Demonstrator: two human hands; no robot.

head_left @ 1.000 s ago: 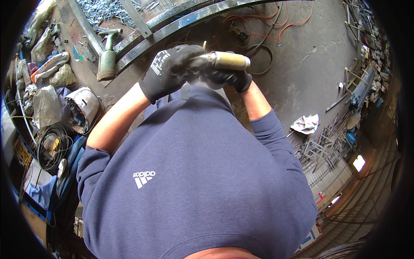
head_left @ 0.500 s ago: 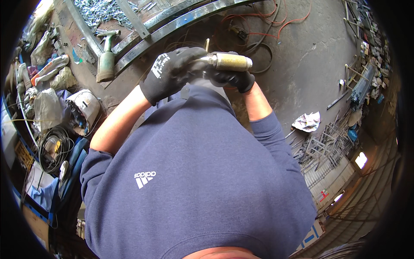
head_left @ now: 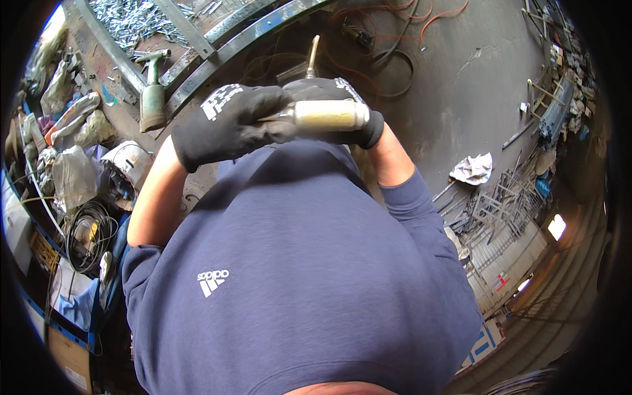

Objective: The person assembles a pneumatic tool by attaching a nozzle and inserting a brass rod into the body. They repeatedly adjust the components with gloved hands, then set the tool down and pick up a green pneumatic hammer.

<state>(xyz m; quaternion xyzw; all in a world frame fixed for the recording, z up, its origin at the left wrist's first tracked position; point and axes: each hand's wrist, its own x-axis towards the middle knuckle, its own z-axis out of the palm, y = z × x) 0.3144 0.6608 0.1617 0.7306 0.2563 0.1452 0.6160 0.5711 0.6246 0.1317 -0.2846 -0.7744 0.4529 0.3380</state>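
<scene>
Head view: green tool (head_left: 153, 99) beside curved steel frame (head_left: 217, 52).

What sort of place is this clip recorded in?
Most likely a metal fabrication workshop. Both black-gloved hands, left hand and right hand, grip a brass-coloured cylindrical tool above a curved steel frame, with a pile of loose silvery metal pieces and orange cables on the stained concrete floor.

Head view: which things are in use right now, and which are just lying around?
In use:
left hand, gloved
right hand, gloved
brass-coloured cylindrical tool, held by both hands

Lying about:
green handheld tool on the bench
curved metal rail
coiled cable
crumpled rag on the floor
</scene>
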